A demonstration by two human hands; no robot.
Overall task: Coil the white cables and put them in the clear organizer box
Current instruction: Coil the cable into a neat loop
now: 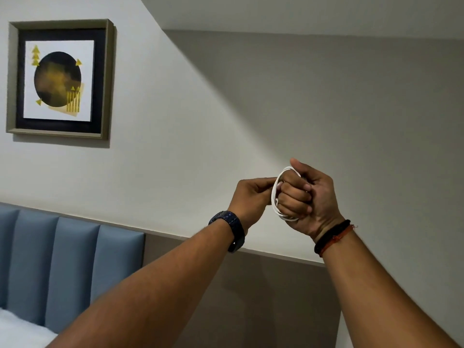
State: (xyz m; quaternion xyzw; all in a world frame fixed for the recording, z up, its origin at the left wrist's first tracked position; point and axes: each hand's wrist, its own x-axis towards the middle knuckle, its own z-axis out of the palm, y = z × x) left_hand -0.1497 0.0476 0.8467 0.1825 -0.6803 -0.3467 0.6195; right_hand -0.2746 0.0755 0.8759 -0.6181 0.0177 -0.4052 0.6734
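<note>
A thin white cable (274, 194) is wound in several loops around the curled fingers of my right hand (310, 199), which is raised in front of the wall and closed into a fist. My left hand (251, 197) is right beside it on the left, its fingers pinched on the cable where the loops pass. A dark watch sits on my left wrist, black and orange threads on my right wrist. The clear organizer box is not in view.
A framed picture (59, 80) hangs on the pale wall at the upper left. A blue padded headboard (62, 267) and a bit of white bedding (22, 330) lie at the lower left. A grey-brown wall panel (251, 297) runs behind my forearms.
</note>
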